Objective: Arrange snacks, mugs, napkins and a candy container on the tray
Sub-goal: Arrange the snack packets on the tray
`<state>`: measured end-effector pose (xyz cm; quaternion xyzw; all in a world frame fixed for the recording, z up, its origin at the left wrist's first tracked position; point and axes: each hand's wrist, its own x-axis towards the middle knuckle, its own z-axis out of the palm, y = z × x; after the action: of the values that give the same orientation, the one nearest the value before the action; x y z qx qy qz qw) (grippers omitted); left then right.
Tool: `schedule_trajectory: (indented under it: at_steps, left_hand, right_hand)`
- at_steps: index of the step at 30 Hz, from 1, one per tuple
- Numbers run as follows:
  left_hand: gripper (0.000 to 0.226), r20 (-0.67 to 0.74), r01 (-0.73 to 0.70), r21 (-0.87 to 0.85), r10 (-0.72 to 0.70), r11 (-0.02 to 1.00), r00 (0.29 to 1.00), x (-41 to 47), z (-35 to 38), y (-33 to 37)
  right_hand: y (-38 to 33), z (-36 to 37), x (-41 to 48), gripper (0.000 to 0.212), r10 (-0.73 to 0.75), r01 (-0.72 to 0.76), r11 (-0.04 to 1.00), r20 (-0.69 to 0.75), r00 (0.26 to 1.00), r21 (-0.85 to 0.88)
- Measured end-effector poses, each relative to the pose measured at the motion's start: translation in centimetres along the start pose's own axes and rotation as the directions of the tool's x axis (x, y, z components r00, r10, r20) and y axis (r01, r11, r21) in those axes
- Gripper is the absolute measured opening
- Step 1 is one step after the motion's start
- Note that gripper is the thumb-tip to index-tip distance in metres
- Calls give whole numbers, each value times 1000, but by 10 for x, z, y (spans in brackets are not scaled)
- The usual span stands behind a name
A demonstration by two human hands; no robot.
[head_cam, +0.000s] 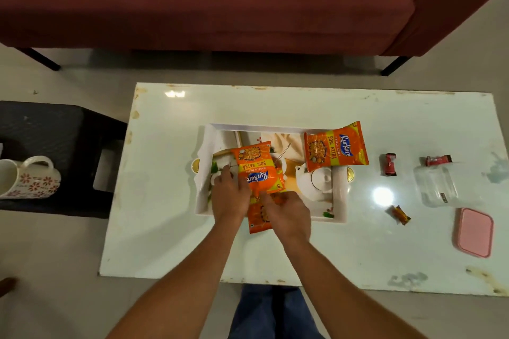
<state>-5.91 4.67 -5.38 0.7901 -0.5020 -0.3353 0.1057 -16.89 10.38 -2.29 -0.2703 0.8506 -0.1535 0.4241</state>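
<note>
A white printed tray (339,198) lies in the middle of the white table (170,228). One orange snack packet (336,147) rests across the tray's far right rim. A second orange packet (257,168) lies over the tray's middle, and my left hand (228,192) rests against its left edge. My right hand (286,213) pinches that packet's near edge. Beneath my hands a third orange packet (259,219) overhangs the tray's near rim. A clear candy container (436,184) and its pink lid (473,231) sit at the table's right.
Three wrapped candies (389,164) (438,159) (400,215) lie on the table right of the tray. Floral mugs (30,177) stand on a black stool (68,146) to the left. A maroon sofa (220,0) runs behind the table.
</note>
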Motion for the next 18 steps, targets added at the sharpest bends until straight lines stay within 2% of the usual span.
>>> schedule_trajectory:
  at_steps: [3, 6, 8, 11, 13, 15, 18]
  left_hand:
    - [31, 42, 49, -106, -45, 993, 998, -5, 7, 4]
    - [30, 45, 55, -129, -50, 990, 998, -10, 11, 9]
    - [33, 29, 56, -125, -53, 991, 998, -12, 9, 15]
    - [38, -146, 16, -162, -40, 987, 989, -12, -1, 26]
    - [40, -244, -61, -195, 11, 979, 970, -15, -5, 38]
    - [41, -186, -187, -279, 138, 942, 973, -27, -2, 53]
    - [44, 61, -290, -459, 356, 840, 932, -65, 22, 77]
  right_hand:
    - [-22, 14, 13, 52, 63, -66, 996, 45, 997, 53]
    - [-36, 15, 26, 35, 167, -173, 940, 45, 985, 293]
    - [-42, 12, 31, 25, 146, -134, 911, -2, 989, 389]
    - [-48, -6, 34, 13, 86, -51, 862, -46, 995, 505]
    - [-42, -33, 33, 13, 20, 26, 842, -79, 997, 538]
    - [-26, -69, 31, 16, -52, 122, 845, -148, 988, 521]
    - [10, -122, 25, 18, -88, 171, 845, -183, 979, 507]
